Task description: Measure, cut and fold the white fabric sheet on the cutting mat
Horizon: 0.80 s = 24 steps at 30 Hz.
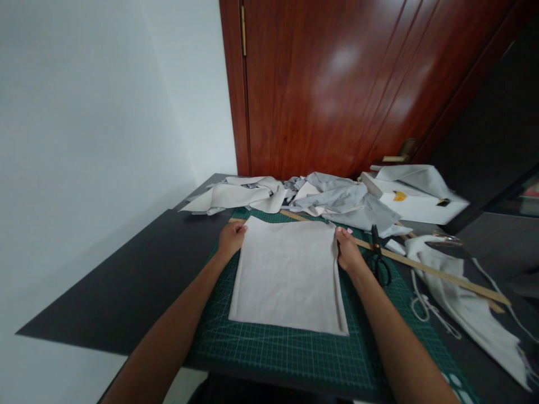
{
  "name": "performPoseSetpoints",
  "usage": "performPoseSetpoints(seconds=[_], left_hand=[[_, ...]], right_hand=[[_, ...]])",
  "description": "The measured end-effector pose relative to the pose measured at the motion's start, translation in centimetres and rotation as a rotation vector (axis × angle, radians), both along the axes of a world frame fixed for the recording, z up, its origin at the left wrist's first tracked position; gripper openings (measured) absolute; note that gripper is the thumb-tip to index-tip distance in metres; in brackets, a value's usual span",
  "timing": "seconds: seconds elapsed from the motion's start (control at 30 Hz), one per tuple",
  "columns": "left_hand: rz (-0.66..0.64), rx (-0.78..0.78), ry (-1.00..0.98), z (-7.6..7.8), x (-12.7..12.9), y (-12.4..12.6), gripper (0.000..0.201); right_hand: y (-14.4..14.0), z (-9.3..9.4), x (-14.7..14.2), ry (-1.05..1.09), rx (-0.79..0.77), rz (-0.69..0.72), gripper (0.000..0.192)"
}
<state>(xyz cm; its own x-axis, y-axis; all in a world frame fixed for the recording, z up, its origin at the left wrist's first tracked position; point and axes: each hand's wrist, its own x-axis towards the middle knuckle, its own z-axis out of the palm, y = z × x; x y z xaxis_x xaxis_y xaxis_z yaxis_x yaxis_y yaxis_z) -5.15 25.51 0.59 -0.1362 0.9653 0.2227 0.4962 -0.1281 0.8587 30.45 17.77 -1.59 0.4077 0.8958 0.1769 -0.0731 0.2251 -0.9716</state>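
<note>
- So the main thing is a pale cream cloth [289, 275], flat-ish on a green cutting mat [269, 350], right in front of the person and between both arms.
- It's pretty much square, so no clear long axis. The side edges run away from the body, spreading a little toward the near end; the near edge goes straight across, dipping slightly to the right.
- Narrow folded bands run down both sides, and the far left corner sticks up in a little point.
- Left hand [231, 240] has that far left corner pinched, thumb and fingers together on the fabric. The forearm comes in diagonally from lower left.
- Right hand [348, 249] is clamped on the far right corner the same way, fingers curled, forearm angling in from lower right. Arms reach forward, one on each side of the cloth.
- Can't really tell from this angle whether the far edge is lifted off the mat.
- Black scissors [376, 247] are just beside the right hand, handles toward the person.
- Long wooden ruler [446, 275] runs diagonally off to the right, over another piece of fabric [475, 320].
- Scraps [248, 195] are heaped along the back, with a white box [425, 206] on the right and a reddish-brown door [311, 84] behind.
</note>
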Motion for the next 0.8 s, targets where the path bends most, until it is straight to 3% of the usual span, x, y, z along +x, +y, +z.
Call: performPoseSetpoints(seconds=[0.2,0.4,0.63,0.8], left_hand=[[-0.193,-0.036,-0.442,1.3,1.9,-1.0,0.044],[-0.339,-0.111,-0.627,1.5,5.6,-4.7,0.054],[-0.532,-0.181,-0.725,1.3,9.6,-9.9,0.048],[-0.615,-0.170,-0.691,1.2,10.5,-11.3,0.051]], right_hand=[[-0.4,1.4,-1.0,0.118,0.042,0.019,0.055],[-1.7,2.3,-4.2,0.161,0.022,0.030,0.044],[-5.1,3.2,-10.3,-0.231,0.158,0.024,0.032],[-6.3,2.6,-11.9,-0.357,0.185,0.022,0.027]])
